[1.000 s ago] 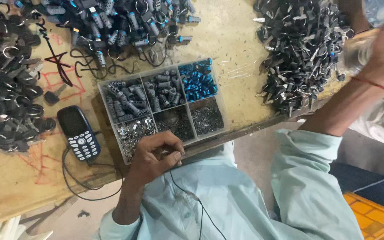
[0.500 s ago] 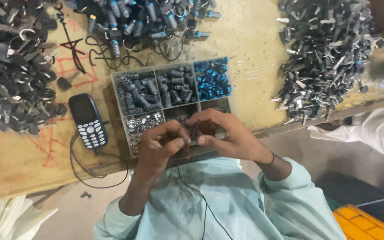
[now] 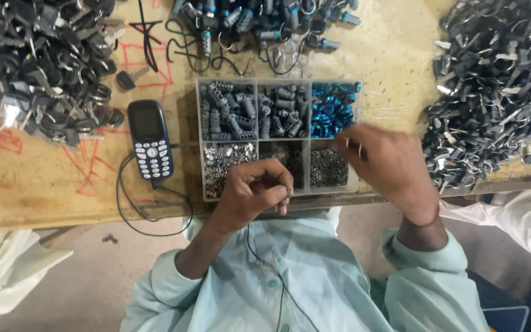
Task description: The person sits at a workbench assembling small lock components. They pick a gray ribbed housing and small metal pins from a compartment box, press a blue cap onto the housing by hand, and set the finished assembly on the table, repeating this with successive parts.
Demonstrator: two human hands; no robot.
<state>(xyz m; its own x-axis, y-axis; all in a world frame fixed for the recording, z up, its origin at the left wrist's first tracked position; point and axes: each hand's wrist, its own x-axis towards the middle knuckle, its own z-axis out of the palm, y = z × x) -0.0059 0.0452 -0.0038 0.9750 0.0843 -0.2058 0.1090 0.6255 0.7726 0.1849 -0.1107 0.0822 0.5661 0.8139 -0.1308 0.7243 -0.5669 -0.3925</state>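
Note:
My left hand is curled at the table's front edge, pinching a small silver metal part between thumb and forefinger. My right hand hovers over the lower right compartment of a clear six-compartment tray, its fingertips pinched on a tiny thin metal piece. The tray holds grey cylinders, blue parts, silver bits and dark small springs. The two hands are apart.
A blue keypad phone with a black cable lies left of the tray. Heaps of dark keys, metal parts and lock barrels ring the wooden table. Another person's white sleeve is at right.
Half a second ago both hands were joined at the tray's front edge. My right hand has since pulled away to the right, over the tray. My left hand stayed put.

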